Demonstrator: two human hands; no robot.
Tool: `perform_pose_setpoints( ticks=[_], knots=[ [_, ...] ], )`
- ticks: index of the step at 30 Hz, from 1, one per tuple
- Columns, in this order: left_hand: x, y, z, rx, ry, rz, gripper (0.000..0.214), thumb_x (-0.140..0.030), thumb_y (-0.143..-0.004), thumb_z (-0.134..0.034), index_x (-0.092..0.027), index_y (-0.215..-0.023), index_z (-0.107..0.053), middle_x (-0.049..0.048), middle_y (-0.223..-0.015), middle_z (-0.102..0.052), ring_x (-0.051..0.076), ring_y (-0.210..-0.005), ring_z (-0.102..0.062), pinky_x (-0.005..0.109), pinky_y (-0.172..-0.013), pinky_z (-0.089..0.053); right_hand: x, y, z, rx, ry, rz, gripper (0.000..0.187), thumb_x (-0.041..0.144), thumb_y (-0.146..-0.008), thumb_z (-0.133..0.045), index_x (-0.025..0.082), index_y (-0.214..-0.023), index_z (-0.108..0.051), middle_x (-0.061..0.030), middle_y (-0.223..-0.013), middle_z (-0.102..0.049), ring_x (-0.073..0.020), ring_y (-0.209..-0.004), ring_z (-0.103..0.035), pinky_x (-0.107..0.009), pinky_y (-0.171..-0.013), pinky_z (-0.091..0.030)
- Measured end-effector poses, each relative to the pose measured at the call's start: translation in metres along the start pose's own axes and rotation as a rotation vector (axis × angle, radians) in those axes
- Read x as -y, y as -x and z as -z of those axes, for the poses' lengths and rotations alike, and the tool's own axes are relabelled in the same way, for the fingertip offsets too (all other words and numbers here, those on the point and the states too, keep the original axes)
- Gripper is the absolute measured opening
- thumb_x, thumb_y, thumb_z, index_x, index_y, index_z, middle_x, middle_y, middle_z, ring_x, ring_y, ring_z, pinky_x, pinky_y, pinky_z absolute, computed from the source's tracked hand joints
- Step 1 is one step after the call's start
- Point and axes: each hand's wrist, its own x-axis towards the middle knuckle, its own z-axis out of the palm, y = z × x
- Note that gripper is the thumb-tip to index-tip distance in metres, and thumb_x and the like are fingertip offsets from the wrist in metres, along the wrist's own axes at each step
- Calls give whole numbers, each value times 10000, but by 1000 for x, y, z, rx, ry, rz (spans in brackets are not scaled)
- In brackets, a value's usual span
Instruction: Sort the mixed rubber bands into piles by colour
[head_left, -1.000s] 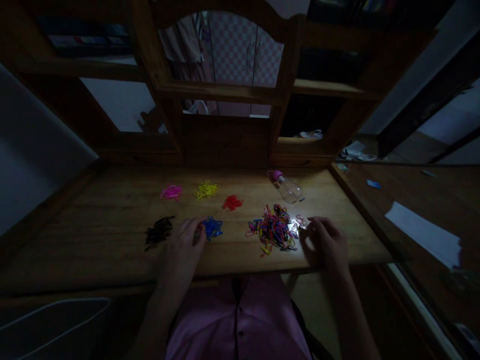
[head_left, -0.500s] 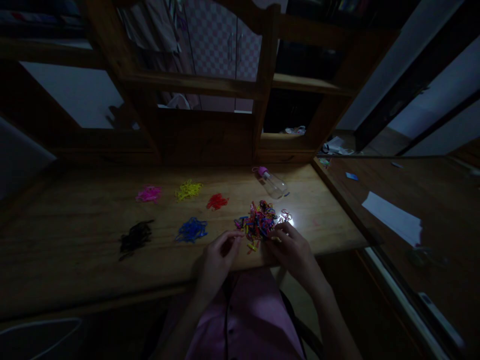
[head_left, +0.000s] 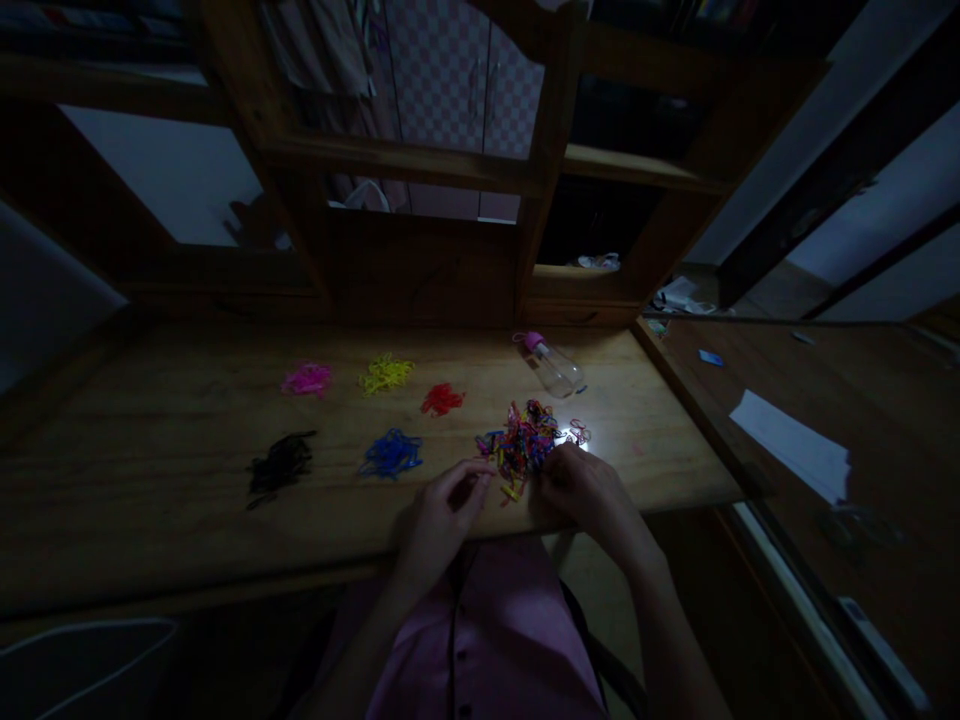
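A mixed heap of coloured rubber bands (head_left: 527, 440) lies near the table's front edge. At its left side my left hand (head_left: 450, 500) has thumb and index finger pinched together; whatever is between the tips is too small and dim to make out. My right hand (head_left: 589, 490) touches the heap's right side with fingers curled in, and its fingertips are hidden. To the left lie single-colour piles of bands: red (head_left: 442, 399), yellow (head_left: 386, 374), pink (head_left: 307, 379), blue (head_left: 391, 454) and black (head_left: 280, 467).
A clear bottle with a pink cap (head_left: 553, 368) lies on its side behind the heap. Wooden shelving (head_left: 420, 265) rises along the table's back. On the brown surface at right are white paper (head_left: 791, 445) and a small blue card (head_left: 710, 357). The light is dim.
The view has shifted slightly, moving the table's things a little right. My right hand's fingers have curled in more at the heap; my left hand keeps its pinch.
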Motion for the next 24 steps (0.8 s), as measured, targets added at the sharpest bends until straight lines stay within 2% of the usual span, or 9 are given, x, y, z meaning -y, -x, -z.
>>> perform_pose_setpoints(
  ticks=[3, 7, 12, 15, 19, 24],
  knots=[
    [1, 0, 0, 7, 2, -14, 185, -340, -923, -556, -222, -974, -690, 10, -911, -713, 160, -821, -661, 228, -758, -498, -3, 2, 2, -3, -120, -55, 106, 202, -785, -616, 205, -890, -609, -16, -774, -664, -159, -662, -606, -246, -607, -409],
    [0, -4, -5, -28, 1, -67, 168, -327, -924, -564, -224, -965, -690, 19, -958, -709, 168, -904, -666, 246, -821, -508, -2, 3, 6, -29, -265, -75, 111, 202, -783, -601, 199, -893, -618, -25, -783, -680, -163, -682, -631, -248, -639, -449],
    [-8, -9, -26, -23, -3, -227, 198, -298, -869, -662, -237, -1055, -687, 29, -1031, -688, 167, -924, -657, 259, -833, -518, 10, 3, 7, -61, -300, -33, 124, 170, -760, -599, 189, -880, -626, -20, -768, -672, -154, -658, -626, -240, -621, -456],
    [-12, -10, -37, -32, -23, -283, 140, -249, -868, -663, -240, -1003, -701, 21, -1008, -695, 172, -960, -646, 274, -883, -498, 18, 2, 10, -49, -309, 5, 144, 129, -758, -582, 196, -874, -637, -13, -780, -674, -147, -676, -627, -225, -620, -457],
    [-10, -13, -41, -64, -20, -259, 68, -218, -879, -640, -230, -885, -707, 7, -924, -701, 163, -903, -651, 270, -859, -493, 23, 4, 15, -67, -356, 36, 158, 110, -784, -571, 202, -885, -650, -10, -802, -683, -139, -705, -631, -215, -646, -463],
    [-4, -19, -37, -27, 46, -160, 62, -255, -851, -664, -221, -873, -712, 19, -938, -710, 177, -922, -659, 276, -857, -501, 19, 9, 13, -59, -459, 35, 102, 168, -843, -582, 209, -907, -651, -9, -818, -678, -133, -726, -622, -214, -661, -468]
  ],
)
